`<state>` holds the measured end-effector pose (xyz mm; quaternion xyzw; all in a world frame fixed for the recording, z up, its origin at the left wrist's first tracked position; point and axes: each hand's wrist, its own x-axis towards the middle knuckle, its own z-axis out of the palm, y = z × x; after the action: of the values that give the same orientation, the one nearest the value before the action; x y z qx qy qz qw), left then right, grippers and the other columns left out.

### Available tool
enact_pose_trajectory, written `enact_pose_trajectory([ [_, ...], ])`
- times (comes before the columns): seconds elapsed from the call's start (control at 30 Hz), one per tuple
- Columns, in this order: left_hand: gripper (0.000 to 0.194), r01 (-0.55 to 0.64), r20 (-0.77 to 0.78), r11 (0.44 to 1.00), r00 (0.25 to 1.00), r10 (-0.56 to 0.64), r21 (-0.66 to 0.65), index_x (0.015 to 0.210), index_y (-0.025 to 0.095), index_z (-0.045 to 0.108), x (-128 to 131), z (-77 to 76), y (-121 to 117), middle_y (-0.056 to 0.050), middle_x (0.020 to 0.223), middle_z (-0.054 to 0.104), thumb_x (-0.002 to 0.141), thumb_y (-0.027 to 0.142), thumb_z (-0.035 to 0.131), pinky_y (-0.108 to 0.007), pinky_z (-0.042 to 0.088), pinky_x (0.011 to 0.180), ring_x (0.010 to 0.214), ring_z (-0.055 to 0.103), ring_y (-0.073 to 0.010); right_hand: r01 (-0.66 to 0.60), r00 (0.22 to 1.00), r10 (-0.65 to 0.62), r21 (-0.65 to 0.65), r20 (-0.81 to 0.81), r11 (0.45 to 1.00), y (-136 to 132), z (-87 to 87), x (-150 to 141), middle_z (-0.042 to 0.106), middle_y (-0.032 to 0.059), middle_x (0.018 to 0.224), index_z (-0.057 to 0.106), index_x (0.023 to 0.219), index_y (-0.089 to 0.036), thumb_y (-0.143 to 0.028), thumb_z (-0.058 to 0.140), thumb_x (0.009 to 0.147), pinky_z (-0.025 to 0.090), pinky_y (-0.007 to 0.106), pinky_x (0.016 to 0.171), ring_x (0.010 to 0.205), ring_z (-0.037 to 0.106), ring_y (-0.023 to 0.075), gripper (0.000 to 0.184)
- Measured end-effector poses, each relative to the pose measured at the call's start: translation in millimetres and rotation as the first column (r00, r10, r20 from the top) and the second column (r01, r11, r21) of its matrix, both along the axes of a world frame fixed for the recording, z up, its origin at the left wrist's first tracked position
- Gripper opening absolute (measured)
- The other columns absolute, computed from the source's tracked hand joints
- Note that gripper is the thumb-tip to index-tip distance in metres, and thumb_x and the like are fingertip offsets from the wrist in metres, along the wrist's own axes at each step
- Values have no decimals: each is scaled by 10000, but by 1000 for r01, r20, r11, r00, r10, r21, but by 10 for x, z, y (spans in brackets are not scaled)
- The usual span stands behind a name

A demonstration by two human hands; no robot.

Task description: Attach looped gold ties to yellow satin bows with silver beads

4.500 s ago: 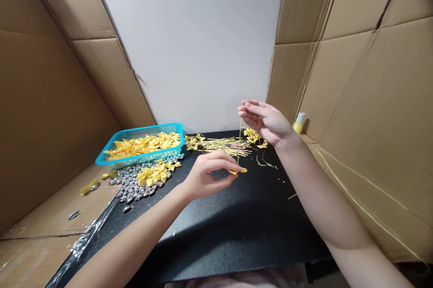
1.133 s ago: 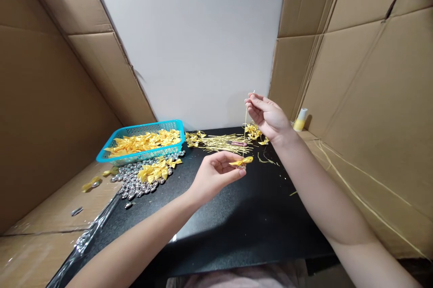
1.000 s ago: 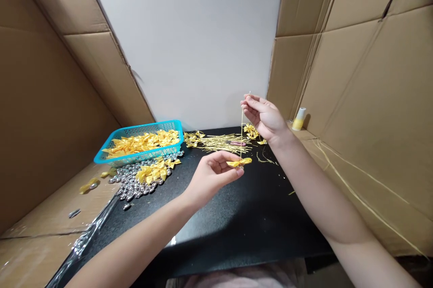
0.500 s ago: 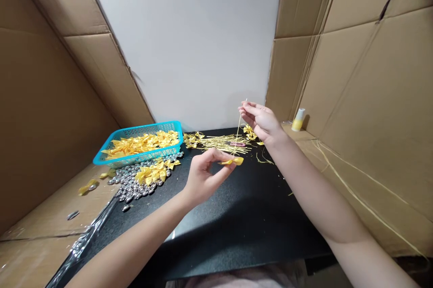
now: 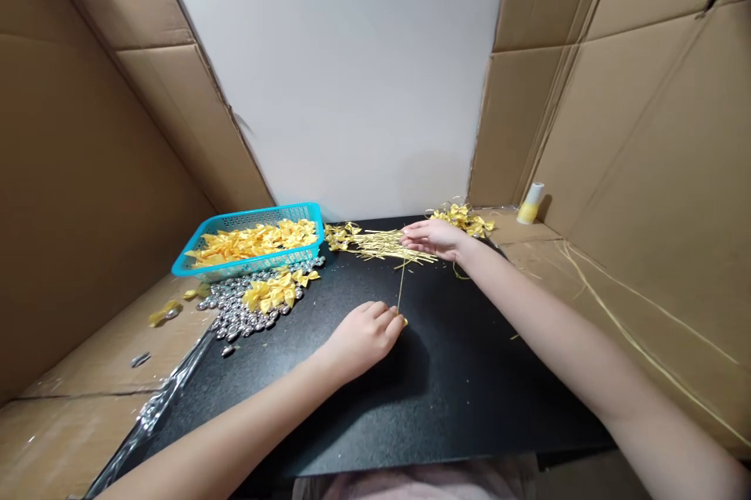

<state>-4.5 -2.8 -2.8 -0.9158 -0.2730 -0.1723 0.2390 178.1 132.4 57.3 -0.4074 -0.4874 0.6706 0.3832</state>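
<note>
My left hand [image 5: 369, 336] is closed in a pinch above the black tabletop. A small yellow bow [image 5: 404, 321] shows at its fingertips, mostly hidden behind the fingers. From there a thin yellow string [image 5: 401, 286] runs straight up to my right hand [image 5: 431, 238], whose fingers are closed near its far end. The exact grip there is hidden. My right hand is low over a pile of cut yellow strings [image 5: 379, 245].
At the left, a blue basket [image 5: 249, 209] holds many yellow bows. Silver beads [image 5: 235, 320] and loose bows [image 5: 273, 290] lie before it. More bows [image 5: 463, 218] are heaped at the back right. A thread cone [image 5: 530, 204] stands near the cardboard wall [image 5: 645, 116].
My right hand has dropped from mid-air to the string pile. My left hand has moved down and turned, so its back faces up and covers most of the bow.
</note>
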Motion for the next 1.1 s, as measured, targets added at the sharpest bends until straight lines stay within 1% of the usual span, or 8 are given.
enact_pose_trajectory([
  [0.17, 89, -254, -232, 958, 948, 218, -137, 791, 116, 611, 87, -99, -278, -75, 686, 663, 858, 77, 569, -309, 471, 552, 633, 615, -213, 14, 985, -14, 2, 170, 1000, -56, -360, -93, 681, 46, 599, 622, 708, -107, -87, 732, 768, 576, 159, 542, 518, 645, 85, 126],
  [0.37, 65, -287, -351, 904, 921, 169, -318, 821, 99, 644, 367, -94, -477, -90, 722, 655, 857, 109, 590, -295, 465, 526, 662, 614, -212, -6, 906, -35, 94, 421, 996, -249, -669, -236, 698, 67, 597, 645, 615, -107, -79, 709, 738, 486, 166, 428, 457, 606, 93, 141],
  [0.47, 77, -328, -374, 870, 909, 184, -368, 839, 91, 672, 491, -65, -495, -105, 744, 654, 850, 108, 598, -283, 461, 498, 661, 617, -209, -7, 833, -114, 217, 541, 976, -286, -729, -281, 715, 47, 628, 689, 596, -129, -65, 673, 713, 469, 181, 472, 508, 622, 107, 134],
  [0.6, 87, -394, -399, 851, 883, 246, -348, 821, 75, 703, 627, -29, -548, -124, 736, 641, 816, 83, 617, -263, 452, 469, 643, 606, -204, -54, 726, -209, 357, 655, 932, -261, -747, -328, 734, 35, 662, 739, 603, -162, -86, 701, 656, 493, 214, 643, 705, 680, 161, 101],
  [0.77, 170, -459, -387, 858, 852, 352, -231, 915, 28, 710, 743, -80, -648, -131, 687, 631, 783, 80, 618, -276, 467, 484, 603, 595, -210, -134, 612, -262, 424, 746, 896, -238, -793, -395, 752, 60, 732, 760, 660, -166, -144, 730, 654, 485, 243, 652, 740, 689, 191, 37],
  [0.87, 303, -444, -319, 865, 875, 363, -234, 1085, -5, 651, 732, -31, -650, -154, 776, 655, 806, 104, 603, -289, 490, 501, 636, 617, -222, -193, 566, -295, 471, 770, 861, -225, -785, -361, 743, 57, 739, 753, 703, -161, -224, 757, 674, 481, 240, 638, 725, 681, 183, 69],
  [0.97, 228, -369, -193, 849, 928, 317, -379, 1017, 66, 660, 593, 119, -620, -124, 827, 655, 853, 207, 588, -310, 518, 524, 687, 624, -232, -264, 528, -341, 532, 778, 804, -157, -704, -221, 725, 53, 749, 741, 806, -147, -260, 726, 739, 480, 245, 654, 728, 668, 174, 132],
  [1.1, 250, -157, -16, 800, 983, 181, -579, 1023, 134, 644, 280, 210, -619, -111, 970, 665, 871, 320, 574, -360, 555, 771, 902, 621, -245, -390, 475, -415, 609, 776, 691, -22, -603, -46, 703, 76, 948, 719, 891, -170, -242, 695, 786, 463, 288, 799, 937, 636, 211, 129],
])
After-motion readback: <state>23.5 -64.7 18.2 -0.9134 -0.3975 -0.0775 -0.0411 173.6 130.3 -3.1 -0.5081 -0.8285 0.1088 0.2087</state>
